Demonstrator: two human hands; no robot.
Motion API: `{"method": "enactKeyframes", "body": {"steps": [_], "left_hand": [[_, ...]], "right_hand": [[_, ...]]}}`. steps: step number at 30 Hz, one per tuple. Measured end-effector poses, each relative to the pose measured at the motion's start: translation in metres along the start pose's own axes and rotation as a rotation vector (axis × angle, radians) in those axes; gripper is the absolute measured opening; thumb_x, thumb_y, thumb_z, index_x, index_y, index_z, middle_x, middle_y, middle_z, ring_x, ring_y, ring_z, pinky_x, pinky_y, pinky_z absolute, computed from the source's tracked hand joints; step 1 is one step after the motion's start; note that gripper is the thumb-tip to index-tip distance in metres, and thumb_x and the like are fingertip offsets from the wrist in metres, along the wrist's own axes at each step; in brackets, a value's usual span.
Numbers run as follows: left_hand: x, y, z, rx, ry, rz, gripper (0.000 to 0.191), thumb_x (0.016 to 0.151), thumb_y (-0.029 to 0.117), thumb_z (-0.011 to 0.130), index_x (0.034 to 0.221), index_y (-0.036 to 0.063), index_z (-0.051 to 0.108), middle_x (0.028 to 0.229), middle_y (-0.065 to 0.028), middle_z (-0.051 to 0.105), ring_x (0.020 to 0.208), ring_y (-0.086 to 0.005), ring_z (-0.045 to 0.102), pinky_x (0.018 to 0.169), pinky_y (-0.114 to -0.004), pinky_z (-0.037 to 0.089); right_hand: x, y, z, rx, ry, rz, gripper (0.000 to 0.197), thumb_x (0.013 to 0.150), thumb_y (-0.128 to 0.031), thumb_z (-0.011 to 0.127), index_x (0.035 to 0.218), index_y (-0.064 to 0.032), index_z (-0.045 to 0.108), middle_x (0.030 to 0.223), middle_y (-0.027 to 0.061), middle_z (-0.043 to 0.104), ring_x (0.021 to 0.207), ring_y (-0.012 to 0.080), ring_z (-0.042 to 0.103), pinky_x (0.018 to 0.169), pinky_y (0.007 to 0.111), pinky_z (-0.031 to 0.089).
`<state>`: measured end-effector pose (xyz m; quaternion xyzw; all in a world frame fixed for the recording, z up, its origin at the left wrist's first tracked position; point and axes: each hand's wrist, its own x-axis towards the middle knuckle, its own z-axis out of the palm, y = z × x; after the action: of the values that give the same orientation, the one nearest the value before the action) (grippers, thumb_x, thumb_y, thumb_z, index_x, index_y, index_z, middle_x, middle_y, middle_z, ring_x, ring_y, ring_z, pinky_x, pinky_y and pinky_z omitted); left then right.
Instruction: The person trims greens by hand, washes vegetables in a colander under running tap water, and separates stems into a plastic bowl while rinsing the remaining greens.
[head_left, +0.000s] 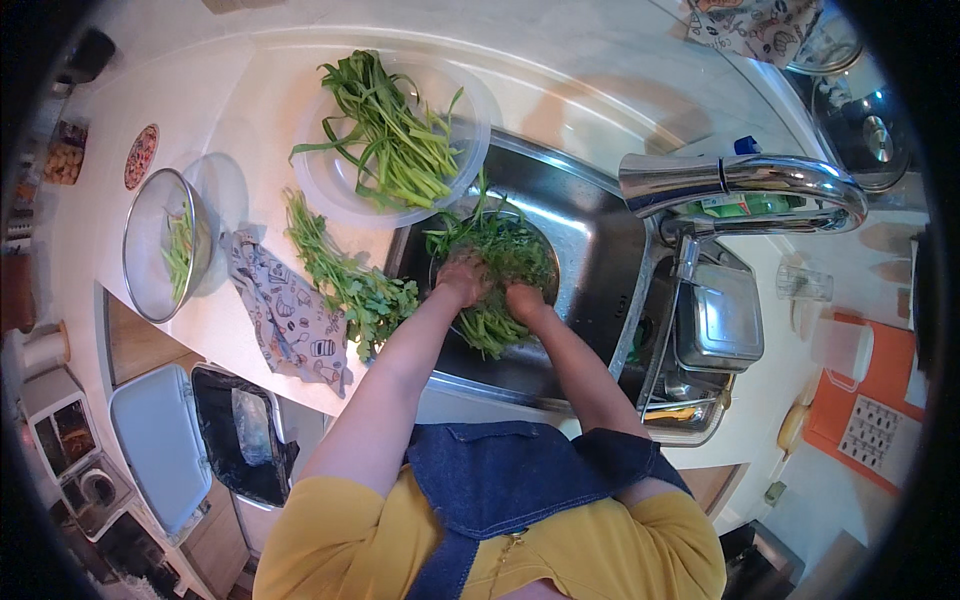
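Observation:
Both hands are down in a round metal basin that stands in the stainless steel sink. Long-stemmed leafy greens fill the basin, and it seems to hold water. My left hand lies among them at the left side, its fingers blurred. To its right, my right hand dips into the same greens with the fingers hidden. Whether either hand grips any stems cannot be told. Pale green stems stick out toward me below the hands.
A translucent plastic bowl of leafy greens overlaps the sink's back-left corner. Leafy herbs, a printed cloth and a strainer bowl lie left. The chrome faucet arches at right, above a dish rack with a metal container.

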<state>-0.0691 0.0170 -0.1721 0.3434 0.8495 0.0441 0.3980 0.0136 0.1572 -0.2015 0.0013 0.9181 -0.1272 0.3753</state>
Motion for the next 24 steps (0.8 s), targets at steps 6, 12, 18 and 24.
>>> {"method": "enactKeyframes", "body": {"steps": [6,12,18,24], "left_hand": [[-0.027,-0.010,0.003,0.120,0.074,0.011,0.044,0.081,0.029,0.043,0.123,0.0190,0.036,0.131,-0.0084,0.028,0.120,-0.0242,0.028,0.098,-0.038,0.024],[-0.054,-0.005,-0.017,-0.274,0.328,-0.157,0.041,0.073,0.004,0.046,0.113,0.0131,0.045,0.109,-0.0132,0.048,0.104,-0.0306,0.044,0.086,-0.038,0.039],[-0.062,0.003,-0.023,-0.321,0.898,-0.006,0.037,0.059,-0.007,0.046,0.093,0.0042,0.055,0.106,-0.0186,0.045,0.097,-0.0357,0.043,0.085,-0.040,0.035],[-0.040,-0.034,0.015,-0.850,0.733,-0.420,0.038,0.079,0.010,0.038,0.117,0.0064,0.038,0.125,-0.0222,0.029,0.117,-0.0381,0.026,0.096,-0.040,0.023]], "right_hand": [[-0.032,-0.017,-0.084,0.174,0.080,-0.026,0.038,0.072,-0.003,0.043,0.108,-0.0074,0.051,0.095,0.0218,0.055,0.087,0.0344,0.054,0.074,0.039,0.044],[-0.122,-0.038,-0.154,0.133,0.292,-0.082,0.053,0.068,-0.002,0.045,0.120,-0.0106,0.037,0.101,0.0236,0.049,0.089,0.0363,0.052,0.074,0.043,0.043],[-0.003,-0.024,-0.039,-0.051,0.322,0.177,0.035,0.072,-0.008,0.042,0.106,-0.0083,0.051,0.092,0.0167,0.055,0.083,0.0333,0.056,0.065,0.046,0.046],[0.020,-0.012,-0.060,-0.168,0.019,-0.066,0.027,0.072,-0.007,0.043,0.094,-0.0023,0.058,0.092,0.0200,0.056,0.085,0.0313,0.056,0.071,0.039,0.046]]}}
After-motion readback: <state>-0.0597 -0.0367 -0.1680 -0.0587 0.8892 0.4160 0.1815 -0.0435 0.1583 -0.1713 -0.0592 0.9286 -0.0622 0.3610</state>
